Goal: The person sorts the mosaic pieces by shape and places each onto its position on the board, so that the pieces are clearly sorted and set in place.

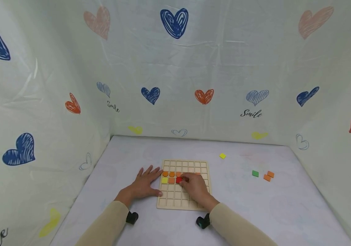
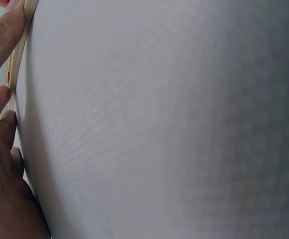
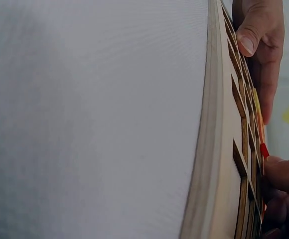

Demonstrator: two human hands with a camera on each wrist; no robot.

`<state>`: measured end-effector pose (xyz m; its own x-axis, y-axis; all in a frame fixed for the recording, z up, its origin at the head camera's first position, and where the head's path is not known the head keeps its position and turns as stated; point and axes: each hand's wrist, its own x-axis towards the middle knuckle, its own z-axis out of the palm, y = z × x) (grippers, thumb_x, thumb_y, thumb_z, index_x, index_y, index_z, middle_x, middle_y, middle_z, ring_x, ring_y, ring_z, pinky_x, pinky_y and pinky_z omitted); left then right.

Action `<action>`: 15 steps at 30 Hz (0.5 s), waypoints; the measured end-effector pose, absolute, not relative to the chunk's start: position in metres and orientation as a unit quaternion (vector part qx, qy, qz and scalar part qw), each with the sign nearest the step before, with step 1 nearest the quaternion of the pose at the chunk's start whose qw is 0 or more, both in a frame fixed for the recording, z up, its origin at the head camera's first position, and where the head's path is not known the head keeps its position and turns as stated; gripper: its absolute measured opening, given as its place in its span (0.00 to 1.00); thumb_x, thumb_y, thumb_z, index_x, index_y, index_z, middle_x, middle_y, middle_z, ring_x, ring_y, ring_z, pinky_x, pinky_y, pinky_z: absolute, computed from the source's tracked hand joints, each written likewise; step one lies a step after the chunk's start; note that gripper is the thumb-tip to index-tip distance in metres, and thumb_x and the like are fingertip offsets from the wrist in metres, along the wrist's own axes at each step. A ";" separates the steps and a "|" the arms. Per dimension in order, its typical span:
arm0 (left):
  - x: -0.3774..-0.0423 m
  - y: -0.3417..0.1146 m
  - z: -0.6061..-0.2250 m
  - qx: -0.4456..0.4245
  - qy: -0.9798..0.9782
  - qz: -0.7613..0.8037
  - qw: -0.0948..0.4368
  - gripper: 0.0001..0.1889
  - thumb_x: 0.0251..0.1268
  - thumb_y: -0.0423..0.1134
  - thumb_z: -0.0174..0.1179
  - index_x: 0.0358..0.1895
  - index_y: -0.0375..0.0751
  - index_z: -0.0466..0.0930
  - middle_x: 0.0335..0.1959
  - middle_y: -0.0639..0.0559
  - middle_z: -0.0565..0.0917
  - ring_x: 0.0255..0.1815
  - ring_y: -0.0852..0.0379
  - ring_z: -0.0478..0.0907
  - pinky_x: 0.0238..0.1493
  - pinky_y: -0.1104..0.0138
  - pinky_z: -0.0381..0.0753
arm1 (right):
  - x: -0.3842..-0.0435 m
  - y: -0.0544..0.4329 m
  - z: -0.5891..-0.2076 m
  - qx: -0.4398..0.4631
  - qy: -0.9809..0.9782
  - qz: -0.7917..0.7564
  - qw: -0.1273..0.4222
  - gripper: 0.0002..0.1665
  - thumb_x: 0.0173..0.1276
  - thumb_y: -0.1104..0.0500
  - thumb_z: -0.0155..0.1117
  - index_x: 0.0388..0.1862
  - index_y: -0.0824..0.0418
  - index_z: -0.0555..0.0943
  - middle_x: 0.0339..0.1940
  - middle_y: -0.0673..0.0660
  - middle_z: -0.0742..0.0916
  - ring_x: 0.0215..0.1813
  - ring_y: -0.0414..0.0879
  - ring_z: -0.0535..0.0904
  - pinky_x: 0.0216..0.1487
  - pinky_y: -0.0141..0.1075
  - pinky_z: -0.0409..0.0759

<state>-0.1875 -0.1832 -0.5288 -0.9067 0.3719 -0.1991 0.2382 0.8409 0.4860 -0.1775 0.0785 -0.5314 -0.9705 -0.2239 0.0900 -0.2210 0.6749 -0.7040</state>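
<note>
A wooden grid board (image 1: 169,204) lies on the table under both hands. My left hand (image 1: 143,184) rests along its left edge with fingers spread, thumb at the near left side. With thumb and fingertips, my right hand (image 1: 196,187) pinches a red square tile (image 1: 179,180) at a cell in the board's second filled row. A yellow square tile (image 1: 164,180) and an orange square tile (image 1: 171,180) sit left of it. Above them are orange round pieces (image 1: 165,174) and an orange tile (image 1: 178,174); the right hand hides part of that row. The right wrist view shows the red tile (image 3: 264,150) at the thumb tip.
Off the board to the right lie a green tile (image 1: 255,173) and two orange tiles (image 1: 267,177). One yellow tile (image 1: 222,155) is beyond the board's far right corner. White sheeting (image 1: 175,65) printed with hearts encloses the table's back and sides.
</note>
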 end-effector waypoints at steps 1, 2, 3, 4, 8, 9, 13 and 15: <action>-0.187 -0.183 -0.529 0.161 0.948 0.232 0.144 0.53 0.56 0.64 0.75 0.84 0.52 0.62 0.86 0.50 0.59 0.90 0.42 0.41 0.87 0.40 0.30 | -0.178 0.078 -0.531 -0.121 0.916 -0.382 0.003 0.13 0.70 0.60 0.74 0.52 0.59 0.90 0.39 0.50 0.91 0.35 0.38 0.77 0.37 0.31 0.79; -0.187 -0.183 -0.528 0.161 0.948 0.232 0.144 0.53 0.56 0.64 0.75 0.84 0.52 0.62 0.86 0.50 0.59 0.90 0.42 0.41 0.87 0.40 0.30 | -0.178 0.078 -0.531 -0.121 0.917 -0.380 0.002 0.13 0.69 0.61 0.74 0.52 0.60 0.90 0.39 0.50 0.91 0.35 0.39 0.77 0.37 0.31 0.79; -0.187 -0.183 -0.528 0.162 0.948 0.231 0.144 0.53 0.56 0.64 0.75 0.84 0.52 0.62 0.86 0.50 0.59 0.90 0.42 0.41 0.87 0.40 0.30 | -0.178 0.077 -0.531 -0.122 0.917 -0.379 0.002 0.13 0.69 0.61 0.74 0.52 0.60 0.90 0.39 0.51 0.91 0.35 0.39 0.77 0.37 0.31 0.79; -0.187 -0.183 -0.528 0.163 0.949 0.230 0.144 0.53 0.56 0.64 0.75 0.84 0.52 0.62 0.86 0.50 0.59 0.90 0.42 0.42 0.86 0.40 0.31 | -0.178 0.077 -0.531 -0.123 0.918 -0.378 0.001 0.14 0.69 0.61 0.74 0.52 0.60 0.90 0.40 0.51 0.91 0.35 0.39 0.78 0.37 0.32 0.80; -0.187 -0.183 -0.527 0.165 0.949 0.226 0.143 0.53 0.56 0.65 0.74 0.84 0.52 0.62 0.86 0.49 0.59 0.89 0.41 0.42 0.86 0.39 0.31 | -0.178 0.076 -0.530 -0.126 0.921 -0.370 0.001 0.14 0.69 0.61 0.74 0.53 0.61 0.90 0.40 0.51 0.91 0.35 0.39 0.77 0.38 0.32 0.80; -0.187 -0.183 -0.527 0.166 0.949 0.225 0.143 0.53 0.56 0.65 0.74 0.84 0.52 0.62 0.86 0.49 0.59 0.89 0.41 0.42 0.86 0.39 0.31 | -0.178 0.076 -0.530 -0.127 0.921 -0.368 0.001 0.14 0.69 0.60 0.74 0.53 0.61 0.90 0.40 0.51 0.91 0.35 0.39 0.77 0.38 0.32 0.80; -0.187 -0.183 -0.528 0.168 0.949 0.226 0.140 0.53 0.56 0.64 0.75 0.83 0.51 0.63 0.86 0.47 0.60 0.89 0.40 0.43 0.86 0.38 0.33 | -0.179 0.076 -0.530 -0.125 0.923 -0.364 0.006 0.14 0.70 0.60 0.74 0.53 0.60 0.90 0.40 0.50 0.91 0.35 0.39 0.77 0.39 0.33 0.80; -0.187 -0.183 -0.528 0.169 0.949 0.227 0.140 0.53 0.56 0.64 0.75 0.83 0.51 0.63 0.86 0.47 0.60 0.89 0.40 0.43 0.86 0.38 0.32 | -0.179 0.076 -0.530 -0.124 0.923 -0.364 0.008 0.14 0.70 0.60 0.74 0.53 0.60 0.90 0.40 0.50 0.91 0.35 0.39 0.77 0.39 0.33 0.80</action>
<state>-0.1872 -0.1834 -0.5284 -0.9039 0.3835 -0.1895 0.2564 0.8404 0.4774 -0.1789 0.0759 -0.5296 -0.9691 -0.2346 0.0762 -0.2234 0.7038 -0.6744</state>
